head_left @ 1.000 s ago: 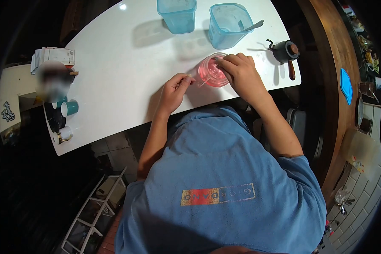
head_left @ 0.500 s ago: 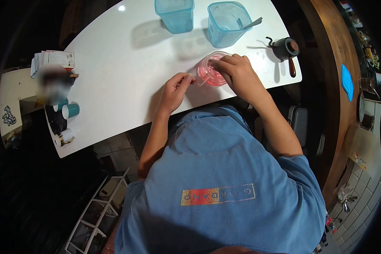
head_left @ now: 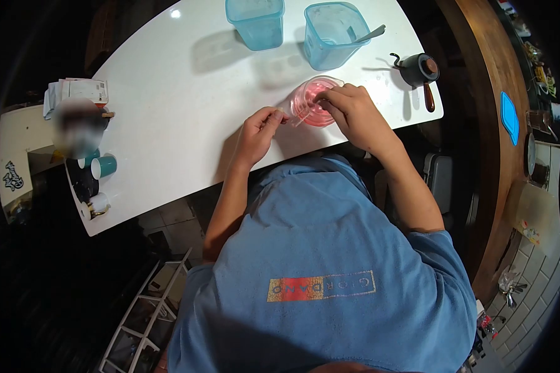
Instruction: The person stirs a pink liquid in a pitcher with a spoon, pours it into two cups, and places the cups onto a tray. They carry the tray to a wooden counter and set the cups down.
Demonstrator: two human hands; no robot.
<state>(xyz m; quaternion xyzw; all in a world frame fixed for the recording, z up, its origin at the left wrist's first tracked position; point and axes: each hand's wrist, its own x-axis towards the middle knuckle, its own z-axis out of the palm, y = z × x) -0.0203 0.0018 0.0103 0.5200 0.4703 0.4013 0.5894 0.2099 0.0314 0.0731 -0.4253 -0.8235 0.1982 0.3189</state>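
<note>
A clear round jug (head_left: 322,119) with pink-red contents stands near the front edge of the white table. My left hand (head_left: 261,132) is closed in a pinch at the jug's left side, at its clear handle or something transparent; which one I cannot make out. Over the jug's opening is my right hand (head_left: 350,112), fingers pinched together and pointing down inside the rim. Whatever those fingertips hold is too small to tell.
Two blue translucent containers (head_left: 259,28) (head_left: 333,53) stand behind, the right one with a spoon (head_left: 372,33). A dark kettle (head_left: 419,69) is at the right. Green cups (head_left: 104,165), a white cup (head_left: 98,204) and papers (head_left: 84,91) lie left.
My right hand has shifted slightly down and right over the jug, its fingertips now bunched above the pink contents. My left hand has barely moved.
</note>
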